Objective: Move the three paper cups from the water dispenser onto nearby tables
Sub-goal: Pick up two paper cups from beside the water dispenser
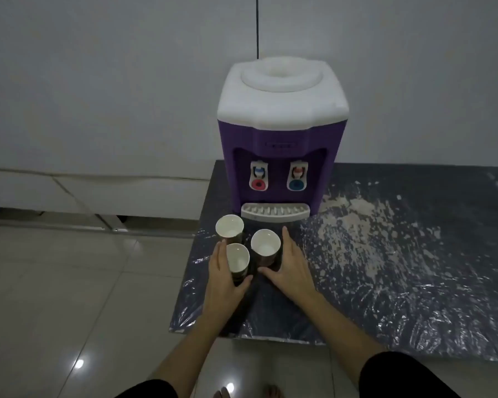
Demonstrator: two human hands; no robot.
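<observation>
Three paper cups with white insides stand close together on a low dark table (385, 282), just in front of the purple and white water dispenser (282, 145). The far left cup (229, 228) stands alone. My left hand (223, 280) wraps the nearest cup (237, 258), fingers on its left side and thumb under its right. My right hand (289, 268) is spread next to the right cup (265, 245), fingers along its right side, thumb near its base; whether it grips the cup I cannot tell.
The dispenser's white drip tray (275, 211) juts out just behind the cups. The table is wrapped in shiny plastic with pale smears to the right. Glossy floor tiles (69, 297) lie to the left. A black cable (257, 27) runs up the wall behind.
</observation>
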